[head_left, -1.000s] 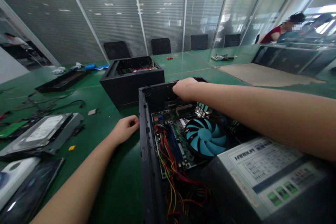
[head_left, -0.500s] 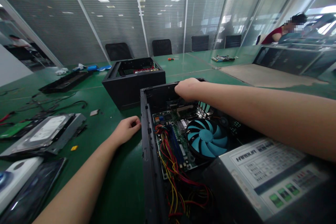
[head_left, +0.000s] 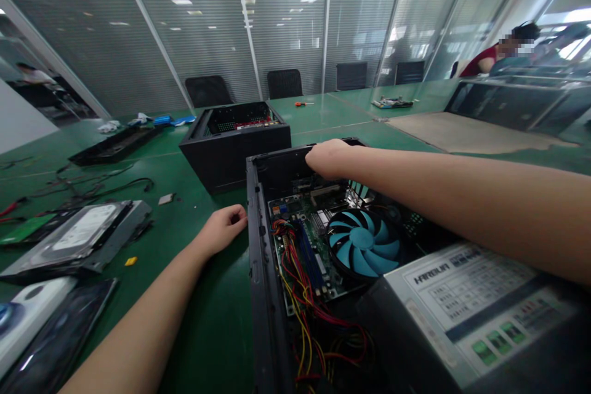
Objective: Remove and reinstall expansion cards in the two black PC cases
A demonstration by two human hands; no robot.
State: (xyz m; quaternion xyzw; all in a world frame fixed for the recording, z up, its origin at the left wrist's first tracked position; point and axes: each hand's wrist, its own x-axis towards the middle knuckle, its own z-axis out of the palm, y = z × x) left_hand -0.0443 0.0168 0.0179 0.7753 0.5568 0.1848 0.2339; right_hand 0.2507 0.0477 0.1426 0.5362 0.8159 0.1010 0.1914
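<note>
An open black computer case [head_left: 263,295] lies in front of me. Inside it are a green motherboard [head_left: 295,206], a cooling fan [head_left: 362,238] with blue blades, a bundle of red and yellow cables [head_left: 300,295], and a silver power supply [head_left: 443,295] with a label. My right hand [head_left: 329,159] reaches over the case to its far wall. Its fingers are closed and point down, and whatever they hold is hidden behind the hand. On the table, my left hand [head_left: 222,229] rests with loosely curled fingers against the case's left side; I see nothing in it.
Behind stands a second black case [head_left: 235,148]. To the left lie a hard drive [head_left: 87,228] in a bracket, loose cables [head_left: 92,188], a yellow piece [head_left: 131,261] and a black panel [head_left: 115,143]. A screwdriver [head_left: 303,104] lies far back; a person [head_left: 484,61] sits far right.
My right hand has shifted very slightly left along the far wall of the case. The left hand and the parts in the case look the same.
</note>
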